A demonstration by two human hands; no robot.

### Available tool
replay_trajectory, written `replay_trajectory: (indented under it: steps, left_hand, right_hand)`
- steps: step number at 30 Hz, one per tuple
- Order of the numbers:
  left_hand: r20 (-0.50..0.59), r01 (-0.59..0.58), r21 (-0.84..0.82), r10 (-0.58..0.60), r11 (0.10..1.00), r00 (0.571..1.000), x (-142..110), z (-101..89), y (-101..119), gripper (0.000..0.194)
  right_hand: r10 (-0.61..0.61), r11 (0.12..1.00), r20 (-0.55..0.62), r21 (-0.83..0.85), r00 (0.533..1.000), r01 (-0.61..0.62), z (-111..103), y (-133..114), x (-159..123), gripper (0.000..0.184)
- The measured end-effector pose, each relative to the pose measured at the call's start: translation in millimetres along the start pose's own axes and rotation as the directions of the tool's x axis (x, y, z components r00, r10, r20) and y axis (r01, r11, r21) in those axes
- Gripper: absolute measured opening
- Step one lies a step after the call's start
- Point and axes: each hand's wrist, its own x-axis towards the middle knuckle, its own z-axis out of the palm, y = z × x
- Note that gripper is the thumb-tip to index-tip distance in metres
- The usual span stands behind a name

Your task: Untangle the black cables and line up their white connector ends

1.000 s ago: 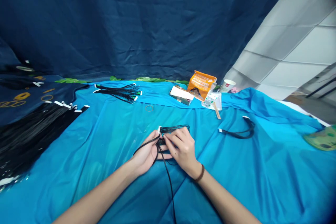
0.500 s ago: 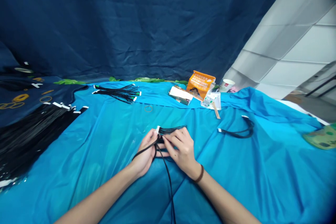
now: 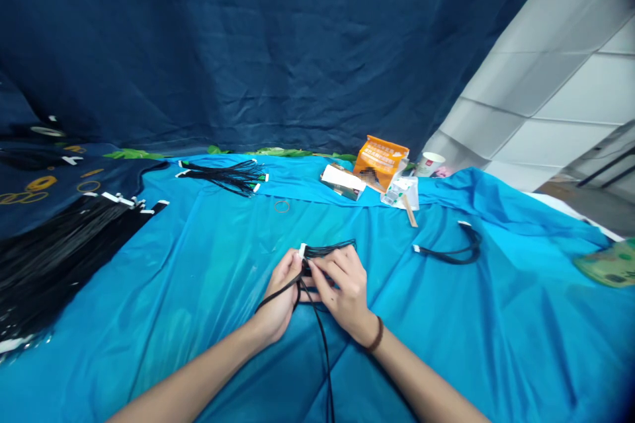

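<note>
My left hand (image 3: 280, 294) is closed on a black wire harness (image 3: 325, 250), close to its white connector (image 3: 302, 250). Thumb and fingers of my right hand (image 3: 344, 287) pinch the harness wires just right of that connector; the fingertips partly hide the spot. One dark strand (image 3: 278, 294) loops over my left palm, and a long black wire (image 3: 325, 350) trails down between my forearms. Farther right lies a bent black harness (image 3: 454, 254) with white ends, apart from both hands.
A large heap of black wires (image 3: 59, 258) with white connectors lies left, near yellow bands (image 3: 42, 183). A smaller wire bundle (image 3: 223, 175) and a rubber band (image 3: 282, 206) lie farther back. Behind are a box (image 3: 342, 182), an orange bag (image 3: 381, 160) and a paper cup (image 3: 430, 163).
Both hands keep their hold on the harness, with only slight finger shifts. The wires right of the connector sit a little flatter and lower than a second ago.
</note>
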Motion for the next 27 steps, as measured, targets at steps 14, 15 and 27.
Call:
replay_trajectory:
  steps: [14,15,27]
  left_hand:
    - [0.054,0.191,-0.269,-0.184,0.944,0.982,25,-27.8,7,0.005]
    - [0.047,0.194,-0.273,-0.189,0.942,0.981,26,-30.9,10,0.003]
    - [0.078,0.322,-0.255,-0.312,0.912,0.947,22,-34.4,18,0.004]
  right_hand:
    - [-0.240,0.956,0.139,-0.138,0.961,0.258,-8,16,4,0.024]
    - [-0.304,0.932,0.186,-0.145,0.934,0.332,-9,16,4,0.025]
    - [-0.549,0.793,0.376,-0.048,0.747,0.607,-1,16,1,0.019]
